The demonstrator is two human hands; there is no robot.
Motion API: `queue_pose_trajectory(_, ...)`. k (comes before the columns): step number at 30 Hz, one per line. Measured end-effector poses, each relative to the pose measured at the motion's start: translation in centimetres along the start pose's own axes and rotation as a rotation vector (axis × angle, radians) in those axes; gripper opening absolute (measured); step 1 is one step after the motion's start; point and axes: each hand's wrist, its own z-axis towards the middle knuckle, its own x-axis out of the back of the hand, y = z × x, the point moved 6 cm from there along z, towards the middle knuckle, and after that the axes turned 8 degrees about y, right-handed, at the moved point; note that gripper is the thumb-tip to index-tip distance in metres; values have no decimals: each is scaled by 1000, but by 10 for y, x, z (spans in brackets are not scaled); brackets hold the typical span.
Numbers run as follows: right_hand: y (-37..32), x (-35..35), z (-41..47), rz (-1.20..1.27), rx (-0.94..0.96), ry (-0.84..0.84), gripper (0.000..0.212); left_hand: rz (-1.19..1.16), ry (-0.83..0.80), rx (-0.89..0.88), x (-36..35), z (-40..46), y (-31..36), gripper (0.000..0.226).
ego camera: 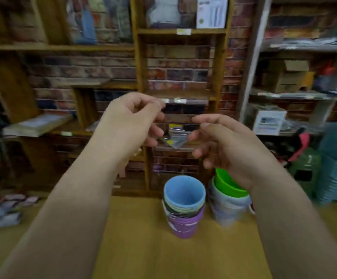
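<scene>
**Head view: small clear packet held up between 2 hands**

Head camera showed both arms raised in front of a wooden shelf (pixel 141 67) backed by brick. A small clear packet (pixel 176 137) hung in the air between the hands, just below the middle of the frame and well above the table (pixel 143 248).

The left hand (pixel 131 119), at 9 o'clock from the packet, had its thumb and forefinger pinched together on what looked like the packet's upper edge, with the lower fingers curled against its left side. The right hand (pixel 220 143), at 3 o'clock, had its fingers curled at the right edge. Blur hid whether it was gripping the packet or only touching it.

The step in hand seemed to be opening or inspecting the packet. The next move probably called for a firm pinch on each side and a steady pull apart, so the contents would not spill.

The packet looked thin, glossy and see-through. It held a few small silver pieces and a patch of yellow, too blurred to name.

At 6 o'clock from the packet, 2 stacks of cups stood on the table. A blue-topped stack (pixel 184 206) stood just beside a green-topped stack (pixel 228 198) at its 3 o'clock.
</scene>
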Motion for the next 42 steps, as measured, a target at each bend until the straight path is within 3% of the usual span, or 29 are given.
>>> queue_pose_trajectory(11,87,-189,216,17,-103,-493,19,265,462,110,111,147,-109,13)
queue_pose_trajectory(15,118,-297,253,4,-134,-697,21,308,635,135,186,183,-141,14)
queue_pose_trajectory(22,174,-493,309,15,-163,-888,20,395,765,166,320,260,-220,13)
queue_pose_trajectory(31,220,-688,420,99,-256,-895,20,478,803,202,469,396,-299,11)
queue_pose_trajectory(42,325,-970,604,86,-354,-861,20,589,861,280,638,592,-457,12)
